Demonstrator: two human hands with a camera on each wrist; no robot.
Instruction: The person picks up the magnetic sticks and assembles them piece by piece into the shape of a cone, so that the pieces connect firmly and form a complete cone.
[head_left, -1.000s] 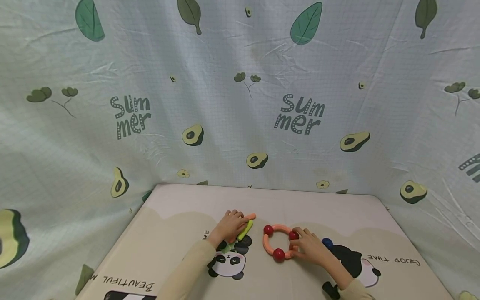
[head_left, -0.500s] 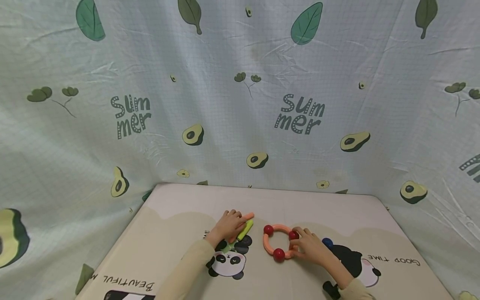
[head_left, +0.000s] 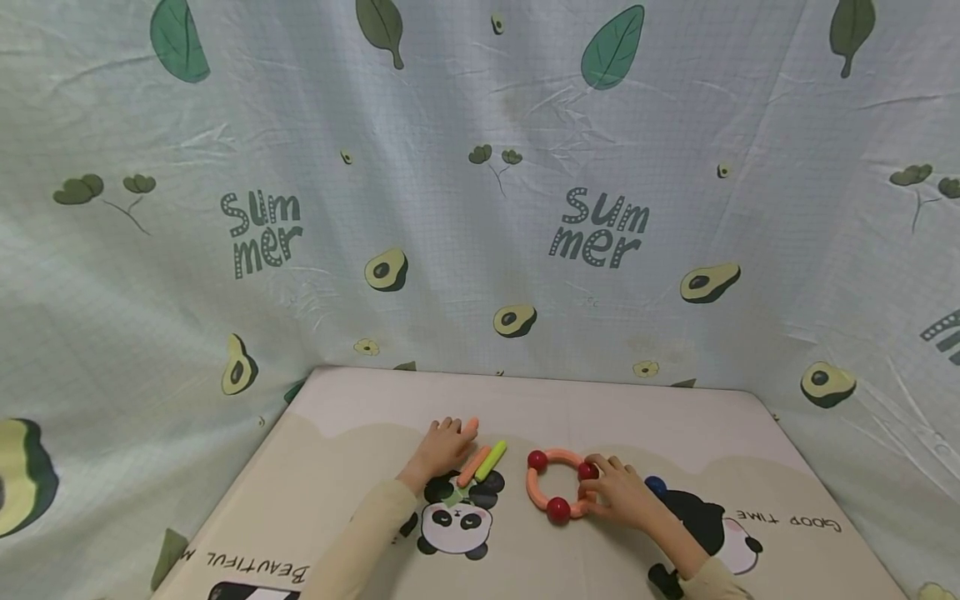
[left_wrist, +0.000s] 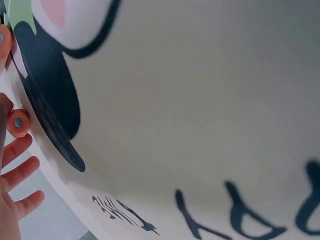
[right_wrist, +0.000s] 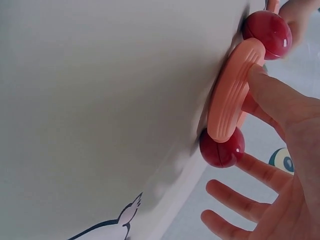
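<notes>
A ring [head_left: 542, 492] of orange curved pieces joined by red balls lies on the panda mat [head_left: 360, 467]. My right hand [head_left: 615, 492] grips its right side. In the right wrist view the thumb [right_wrist: 272, 97] presses an orange curved piece [right_wrist: 231, 97] between two red balls [right_wrist: 221, 148], and the other fingers are spread. My left hand [head_left: 441, 442] rests flat on the mat with straight fingers, just left of an orange stick [head_left: 473, 466] and a green stick [head_left: 491, 460] lying side by side. The orange stick's end [left_wrist: 18, 123] shows near the left fingers [left_wrist: 20, 172].
A blue ball [head_left: 655, 484] sits behind my right hand. Printed fabric walls [head_left: 480, 208] close the mat in at the back and both sides. A panda print [head_left: 456, 527] lies in front of the sticks.
My left hand has let go of the orange stick and drawn back to the left with fingers straightened. The stick now lies on the mat beside the green one. The right hand has not moved.
</notes>
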